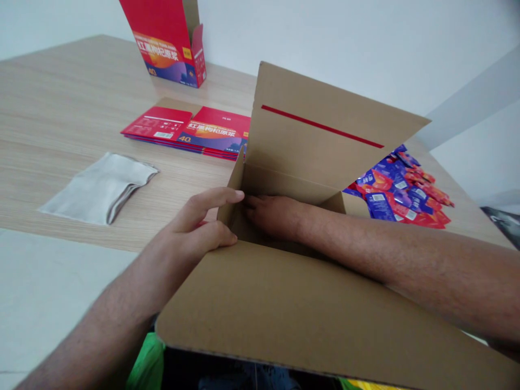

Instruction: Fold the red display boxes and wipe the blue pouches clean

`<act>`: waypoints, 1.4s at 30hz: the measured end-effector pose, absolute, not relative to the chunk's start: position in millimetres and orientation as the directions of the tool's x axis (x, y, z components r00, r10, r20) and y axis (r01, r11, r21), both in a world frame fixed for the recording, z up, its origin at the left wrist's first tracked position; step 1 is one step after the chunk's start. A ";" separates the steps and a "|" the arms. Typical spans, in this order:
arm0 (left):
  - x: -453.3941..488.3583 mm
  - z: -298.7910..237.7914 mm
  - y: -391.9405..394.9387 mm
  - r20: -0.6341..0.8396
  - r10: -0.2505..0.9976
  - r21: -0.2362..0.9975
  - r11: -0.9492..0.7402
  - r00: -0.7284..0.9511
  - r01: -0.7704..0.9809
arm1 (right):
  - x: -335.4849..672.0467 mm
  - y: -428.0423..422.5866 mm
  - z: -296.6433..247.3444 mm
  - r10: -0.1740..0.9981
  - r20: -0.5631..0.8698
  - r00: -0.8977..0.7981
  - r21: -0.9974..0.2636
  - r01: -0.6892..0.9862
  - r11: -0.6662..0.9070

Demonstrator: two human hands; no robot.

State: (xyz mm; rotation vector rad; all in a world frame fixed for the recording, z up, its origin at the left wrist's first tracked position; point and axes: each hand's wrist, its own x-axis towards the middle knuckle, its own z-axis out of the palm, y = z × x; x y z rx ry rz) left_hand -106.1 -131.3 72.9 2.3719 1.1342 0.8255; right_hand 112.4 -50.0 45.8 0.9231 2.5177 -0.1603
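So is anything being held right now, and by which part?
The left hand holds the open brown cardboard box at its left end's rim. The right hand is inside; whether its grip holds anything can't be told.

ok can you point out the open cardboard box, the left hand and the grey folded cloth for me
open cardboard box [309,309]: head view, on its near flap
left hand [184,230]: head view, middle of the hand
grey folded cloth [95,189]: head view, middle of its upper face

The open carton [292,303] partly hides sachets [400,187] behind it; beyond its left, a red box [162,30] is cropped on top.
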 end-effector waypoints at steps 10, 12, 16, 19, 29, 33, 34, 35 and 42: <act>-103.2 73.2 -133.5 0.374 0.794 0.587 -0.603 0.480 0.540 | 107.6 -42.1 46.3 0.609 -0.487 -0.626 0.102 0.651 0.752; -102.6 72.2 -133.5 0.383 0.794 0.598 -0.603 0.473 0.528 | 106.2 -43.0 48.7 0.607 -0.484 -0.631 0.104 0.647 0.755; -103.1 68.3 -132.0 0.388 0.796 0.603 -0.600 0.464 0.525 | 105.7 -44.5 52.4 0.602 -0.481 -0.638 0.133 0.626 0.769; -102.5 68.6 -132.7 0.373 0.816 0.608 -0.575 0.442 0.548 | 105.4 -43.6 53.0 0.596 -0.492 -0.634 0.143 0.617 0.774; -99.5 75.9 -134.7 0.360 0.821 0.599 -0.567 0.443 0.566 | 103.8 -43.9 53.6 0.589 -0.513 -0.625 0.135 0.619 0.774; -102.8 68.6 -131.5 0.416 0.786 0.573 -0.617 0.457 0.540 | 104.8 -42.4 51.5 0.560 -0.506 -0.656 0.137 0.580 0.803; -103.7 66.8 -130.6 0.428 0.777 0.570 -0.629 0.462 0.530 | 105.2 -41.8 50.3 0.558 -0.498 -0.664 0.135 0.576 0.806; -104.6 65.3 -129.6 0.433 0.771 0.570 -0.635 0.467 0.522 | 105.6 -41.3 49.0 0.558 -0.489 -0.671 0.133 0.574 0.808; -106.0 67.9 -130.9 0.369 0.799 0.602 -0.595 0.475 0.532 | 106.6 -40.9 46.4 0.576 -0.470 -0.669 0.090 0.613 0.785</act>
